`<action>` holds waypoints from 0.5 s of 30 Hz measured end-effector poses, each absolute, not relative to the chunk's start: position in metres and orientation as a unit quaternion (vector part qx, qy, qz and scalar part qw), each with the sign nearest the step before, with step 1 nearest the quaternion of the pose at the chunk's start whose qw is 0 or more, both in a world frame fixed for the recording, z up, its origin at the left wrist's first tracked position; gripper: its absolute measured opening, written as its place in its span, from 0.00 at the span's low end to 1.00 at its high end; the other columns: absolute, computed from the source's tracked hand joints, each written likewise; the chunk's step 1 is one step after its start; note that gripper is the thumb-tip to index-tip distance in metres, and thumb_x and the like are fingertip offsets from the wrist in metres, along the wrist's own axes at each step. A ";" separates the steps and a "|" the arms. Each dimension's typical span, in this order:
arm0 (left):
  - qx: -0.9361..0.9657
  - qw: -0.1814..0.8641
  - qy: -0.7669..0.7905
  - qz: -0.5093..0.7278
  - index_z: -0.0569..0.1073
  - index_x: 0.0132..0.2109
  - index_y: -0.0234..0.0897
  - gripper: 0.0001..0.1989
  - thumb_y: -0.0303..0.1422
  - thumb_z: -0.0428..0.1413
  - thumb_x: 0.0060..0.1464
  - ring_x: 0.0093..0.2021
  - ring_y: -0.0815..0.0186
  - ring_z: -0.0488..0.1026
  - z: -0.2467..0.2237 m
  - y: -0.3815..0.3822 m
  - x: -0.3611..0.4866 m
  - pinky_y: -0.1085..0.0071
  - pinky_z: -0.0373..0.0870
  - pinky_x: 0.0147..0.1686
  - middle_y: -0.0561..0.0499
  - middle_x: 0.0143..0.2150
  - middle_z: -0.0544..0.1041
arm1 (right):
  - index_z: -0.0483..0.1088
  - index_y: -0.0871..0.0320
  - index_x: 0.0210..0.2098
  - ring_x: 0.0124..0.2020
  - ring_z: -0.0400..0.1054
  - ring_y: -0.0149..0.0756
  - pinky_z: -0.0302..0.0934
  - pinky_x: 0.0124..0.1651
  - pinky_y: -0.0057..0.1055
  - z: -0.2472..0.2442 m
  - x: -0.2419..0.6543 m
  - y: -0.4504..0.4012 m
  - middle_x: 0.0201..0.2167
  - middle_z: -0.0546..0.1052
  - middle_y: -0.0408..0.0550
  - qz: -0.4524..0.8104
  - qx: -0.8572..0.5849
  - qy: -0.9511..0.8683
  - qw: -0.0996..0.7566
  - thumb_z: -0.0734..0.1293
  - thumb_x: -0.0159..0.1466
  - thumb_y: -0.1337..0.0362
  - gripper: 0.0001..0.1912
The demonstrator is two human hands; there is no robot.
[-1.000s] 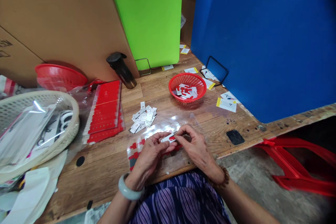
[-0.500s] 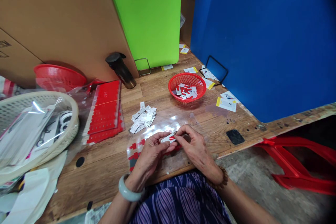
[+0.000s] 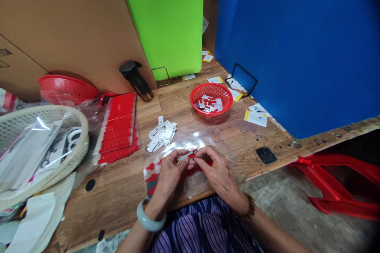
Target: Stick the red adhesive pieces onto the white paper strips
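My left hand pinches a small white card between thumb and fingers, just above the table's front edge. The fingers of my right hand are closed at the card's right end, on a small red piece that looks like a sticker. Fingertips partly cover both. Below my hands lies a clear sheet with red stickers, partly hidden by my left hand. A loose pile of white cards sits just beyond it. Farther back, a red basket contains several white cards with red pieces on them.
On the left are stacked red sticker sheets and a cream basket of packaged items. A dark bottle stands behind. Green and blue boards rise at the back and right. A red stool stands at the lower right.
My right hand has moved slightly left, closer to my left hand. The card has tilted and shows less of its face, with the red piece now at its right end.
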State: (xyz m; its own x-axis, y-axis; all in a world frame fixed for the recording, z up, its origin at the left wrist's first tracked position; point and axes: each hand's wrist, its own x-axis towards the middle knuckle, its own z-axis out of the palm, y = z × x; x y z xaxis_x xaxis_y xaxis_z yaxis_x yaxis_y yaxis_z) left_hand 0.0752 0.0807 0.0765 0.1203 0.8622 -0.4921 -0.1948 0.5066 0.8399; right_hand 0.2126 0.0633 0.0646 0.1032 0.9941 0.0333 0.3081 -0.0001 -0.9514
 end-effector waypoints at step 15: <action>0.270 0.711 0.534 0.368 0.71 0.40 0.30 0.18 0.28 0.66 0.41 0.28 0.67 0.78 0.079 0.082 0.072 0.76 0.74 0.33 0.46 0.29 0.80 | 0.66 0.56 0.29 0.34 0.65 0.33 0.56 0.39 0.30 0.069 0.219 0.070 0.30 0.72 0.43 0.346 -0.591 -0.606 0.405 0.60 0.61 0.71 0.06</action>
State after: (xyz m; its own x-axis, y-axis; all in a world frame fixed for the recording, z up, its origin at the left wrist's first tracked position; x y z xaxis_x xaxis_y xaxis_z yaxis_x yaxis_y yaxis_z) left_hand 0.0718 0.0815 0.0790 0.1583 0.8124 -0.5612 -0.2348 0.5830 0.7778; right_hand 0.2188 0.0696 0.0691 0.0268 0.9963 0.0819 0.4352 0.0621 -0.8982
